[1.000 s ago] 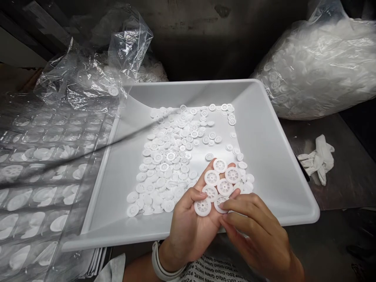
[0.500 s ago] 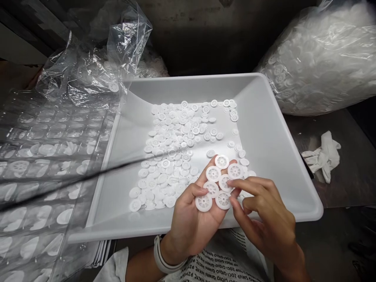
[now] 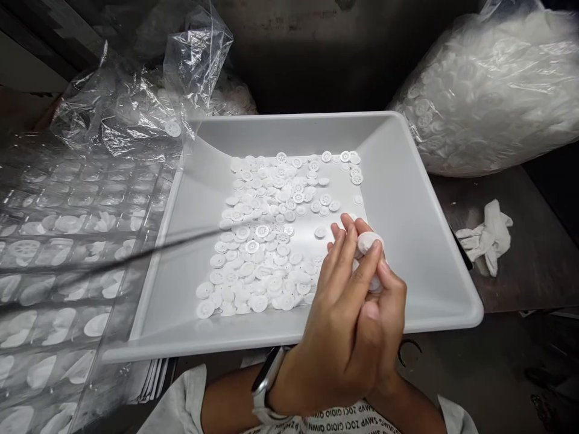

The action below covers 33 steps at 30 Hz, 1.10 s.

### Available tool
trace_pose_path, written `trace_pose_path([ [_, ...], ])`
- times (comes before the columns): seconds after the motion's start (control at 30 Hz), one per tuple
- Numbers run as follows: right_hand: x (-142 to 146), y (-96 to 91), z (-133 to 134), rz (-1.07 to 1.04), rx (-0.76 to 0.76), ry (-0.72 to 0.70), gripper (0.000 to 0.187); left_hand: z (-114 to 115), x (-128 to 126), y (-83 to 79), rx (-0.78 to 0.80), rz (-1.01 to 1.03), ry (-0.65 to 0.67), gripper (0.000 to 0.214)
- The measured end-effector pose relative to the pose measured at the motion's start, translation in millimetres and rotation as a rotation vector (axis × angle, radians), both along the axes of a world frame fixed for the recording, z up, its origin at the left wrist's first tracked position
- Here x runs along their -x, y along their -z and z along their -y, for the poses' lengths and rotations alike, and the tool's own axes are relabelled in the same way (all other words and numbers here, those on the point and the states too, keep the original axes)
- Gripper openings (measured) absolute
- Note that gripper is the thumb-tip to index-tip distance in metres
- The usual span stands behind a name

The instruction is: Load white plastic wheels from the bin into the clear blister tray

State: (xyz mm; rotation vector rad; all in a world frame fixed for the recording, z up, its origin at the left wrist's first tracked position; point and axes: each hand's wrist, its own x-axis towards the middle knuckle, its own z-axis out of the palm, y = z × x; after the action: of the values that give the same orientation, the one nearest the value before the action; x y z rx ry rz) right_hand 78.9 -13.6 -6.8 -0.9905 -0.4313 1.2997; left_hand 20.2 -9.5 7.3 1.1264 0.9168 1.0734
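The left hand point(image 3: 337, 325) and right hand point(image 3: 392, 307) pinch a short stack of white plastic spoked wheels point(image 3: 370, 244) on edge, above the lower right of a white tray point(image 3: 407, 211); loose wheels point(image 3: 266, 241) lie just left, nearer the left hand

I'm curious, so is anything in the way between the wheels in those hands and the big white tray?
Nothing visible is in the way. The left hand and right hand hold the white plastic wheels over the white tray, with no object between them and it.
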Motion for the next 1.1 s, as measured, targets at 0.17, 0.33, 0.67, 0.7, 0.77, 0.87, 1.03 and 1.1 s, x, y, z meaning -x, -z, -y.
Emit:
trace_pose_path([
  [0.17,0.2,0.7,-10.0,-0.438,0.000,0.083,0.039,3.8,-1.8,-4.0,-0.209,-0.145,0.034,0.053],
  [0.33,-7.2,-2.4,-16.6,-0.552,0.024,0.173,0.034,4.1,-11.1,10.6,-0.025,0.259,-0.265,0.050],
  [0.67,-12.1,2.6,-20.1,-0.579,0.043,0.165,0.015,-8.9,-11.4,9.8,0.437,0.573,-0.361,0.041],
  [0.7,-12.1,2.5,-20.5,-0.579,0.049,0.162,0.013,-9.4,-11.5,8.3,0.491,0.576,-0.348,0.040],
  [0.77,-11.7,1.8,-21.2,-0.572,0.051,0.155,0.010,-10.5,-11.8,6.6,0.554,0.584,-0.332,0.039],
  [0.87,-10.0,0.7,-22.2,-0.558,0.039,0.144,0.008,-11.4,-12.1,5.5,0.607,0.614,-0.321,0.038],
  [1.03,-8.6,0.8,-23.3,-0.566,0.016,0.151,0.011,-10.9,-14.2,2.7,0.655,0.662,-0.340,0.036],
  [1.1,-9.1,1.4,-22.9,-0.579,0.001,0.141,0.011,-10.7,-15.6,1.7,0.652,0.668,-0.355,0.037],
])
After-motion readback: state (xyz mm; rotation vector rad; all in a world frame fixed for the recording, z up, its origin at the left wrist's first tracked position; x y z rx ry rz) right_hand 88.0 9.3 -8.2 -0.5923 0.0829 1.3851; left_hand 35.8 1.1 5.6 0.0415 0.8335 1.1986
